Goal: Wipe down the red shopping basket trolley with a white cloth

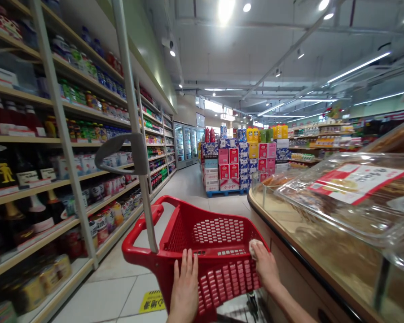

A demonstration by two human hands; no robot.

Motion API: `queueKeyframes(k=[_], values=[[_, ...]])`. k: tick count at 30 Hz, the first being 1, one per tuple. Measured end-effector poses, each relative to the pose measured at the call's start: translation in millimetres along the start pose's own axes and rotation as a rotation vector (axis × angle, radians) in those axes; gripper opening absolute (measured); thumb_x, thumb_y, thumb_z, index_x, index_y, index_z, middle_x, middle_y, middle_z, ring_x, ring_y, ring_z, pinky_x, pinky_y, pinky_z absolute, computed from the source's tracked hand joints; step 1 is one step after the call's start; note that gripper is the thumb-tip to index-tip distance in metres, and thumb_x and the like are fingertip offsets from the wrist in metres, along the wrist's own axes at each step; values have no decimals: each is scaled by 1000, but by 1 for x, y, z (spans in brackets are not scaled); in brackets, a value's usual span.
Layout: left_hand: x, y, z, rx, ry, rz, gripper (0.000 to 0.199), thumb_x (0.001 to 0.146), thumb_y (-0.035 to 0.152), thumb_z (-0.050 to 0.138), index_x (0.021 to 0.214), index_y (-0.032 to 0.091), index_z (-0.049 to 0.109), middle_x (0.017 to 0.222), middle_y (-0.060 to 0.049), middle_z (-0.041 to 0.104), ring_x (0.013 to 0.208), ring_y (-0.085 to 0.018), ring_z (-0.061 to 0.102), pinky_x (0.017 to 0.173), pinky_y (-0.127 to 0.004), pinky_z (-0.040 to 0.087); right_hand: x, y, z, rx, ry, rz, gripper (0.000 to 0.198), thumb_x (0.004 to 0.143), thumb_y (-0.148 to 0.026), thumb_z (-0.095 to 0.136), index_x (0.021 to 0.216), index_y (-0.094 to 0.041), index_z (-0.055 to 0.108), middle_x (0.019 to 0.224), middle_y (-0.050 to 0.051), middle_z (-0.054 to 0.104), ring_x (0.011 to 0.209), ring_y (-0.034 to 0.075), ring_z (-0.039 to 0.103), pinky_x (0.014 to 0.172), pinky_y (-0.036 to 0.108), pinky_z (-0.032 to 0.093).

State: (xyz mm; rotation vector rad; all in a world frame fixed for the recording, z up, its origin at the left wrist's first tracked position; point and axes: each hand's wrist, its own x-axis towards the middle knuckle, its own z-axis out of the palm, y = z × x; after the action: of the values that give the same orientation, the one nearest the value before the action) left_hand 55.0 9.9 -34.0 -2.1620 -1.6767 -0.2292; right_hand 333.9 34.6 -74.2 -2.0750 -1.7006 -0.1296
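Note:
A red plastic shopping cart (218, 215) with perforated sides stands in front of me, its basket holding nothing that I can see. My left hand (186, 282) lies flat against the near side, fingers stretched up to the rim. At the right end, my right hand (265, 264) is closed around a crumpled white cloth (255, 247), pressing it on the rim. Most of the cloth is hidden under the fingers. A grey metal pole (132, 98) with a dark grey loop handle (121, 154) rises from the cart's left end.
Shelves of bottles and cans (97, 112) line the left side. To the right, a display counter (286, 237) with clear plastic food boxes (350, 188) comes close to the cart. Stacked drink cartons (229, 168) stand ahead. A yellow floor sign (152, 301) lies on the tiles.

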Motion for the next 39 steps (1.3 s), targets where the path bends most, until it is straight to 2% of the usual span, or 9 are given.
queueKeyframes(k=[4, 9, 14, 19, 24, 28, 33, 38, 39], values=[[1, 3, -6, 19, -21, 3, 59, 72, 16, 38, 130, 15, 27, 140, -11, 23, 130, -27, 15, 103, -48, 16, -9, -23, -3, 51, -29, -257, 58, 73, 1, 30, 121, -28, 47, 133, 2, 41, 124, 16, 32, 100, 40, 24], [0, 0, -13, 28, -49, 29, 62, 70, 15, 39, 131, 17, 27, 140, -11, 24, 130, -26, 15, 103, -50, 15, -6, -6, -14, 2, -51, 83, 51, 78, -4, 28, 122, -22, 46, 132, 10, 40, 122, 22, 34, 96, 48, 25], [0, 2, -16, 43, -37, 32, 62, 70, 15, 39, 131, 15, 26, 141, -12, 21, 130, -27, 14, 101, -52, 15, -9, 0, -19, 40, -110, -141, 53, 78, -4, 33, 122, -30, 44, 136, 0, 36, 125, 13, 27, 101, 35, 20], [0, 3, -15, 26, -41, 49, 64, 69, 15, 40, 132, 16, 25, 142, -13, 19, 131, -28, 10, 101, -54, 14, -12, 4, -27, 3, -105, 13, 50, 80, -4, 27, 127, -18, 39, 135, 13, 35, 124, 21, 29, 97, 47, 22], [0, 3, -15, 23, -51, 34, 65, 68, 17, 42, 132, 17, 25, 142, -13, 18, 131, -28, 11, 101, -53, 15, -14, -5, -27, 38, -144, -134, 49, 83, -8, 31, 125, -31, 40, 138, 0, 32, 126, 14, 25, 101, 37, 18], [0, 3, -14, 18, -38, 44, 66, 68, 18, 42, 132, 17, 25, 142, -14, 16, 131, -28, 10, 100, -54, 15, -14, -19, -24, 16, -108, 6, 50, 82, -5, 27, 128, -20, 38, 137, 10, 32, 126, 20, 26, 99, 45, 19], [-1, 3, -15, 10, -36, 36, 64, 69, 19, 44, 131, 17, 27, 142, -14, 17, 130, -29, 12, 100, -53, 16, -20, -41, -15, 91, -126, -301, 53, 81, -4, 31, 127, -29, 39, 139, 0, 29, 128, 14, 21, 102, 37, 16], [-2, 4, -14, 2, -24, 42, 65, 68, 17, 44, 131, 18, 26, 142, -13, 18, 131, -28, 12, 101, -53, 16, -17, -40, -19, 74, -92, 37, 51, 79, -3, 29, 126, -20, 41, 136, 9, 34, 126, 20, 27, 100, 44, 19], [-1, 4, -14, -1, -24, 36, 66, 68, 17, 44, 131, 18, 26, 142, -13, 18, 130, -28, 12, 101, -52, 16, -18, -45, -19, 74, -90, 46, 51, 79, -3, 30, 126, -19, 41, 136, 11, 33, 126, 20, 27, 99, 44, 20]])
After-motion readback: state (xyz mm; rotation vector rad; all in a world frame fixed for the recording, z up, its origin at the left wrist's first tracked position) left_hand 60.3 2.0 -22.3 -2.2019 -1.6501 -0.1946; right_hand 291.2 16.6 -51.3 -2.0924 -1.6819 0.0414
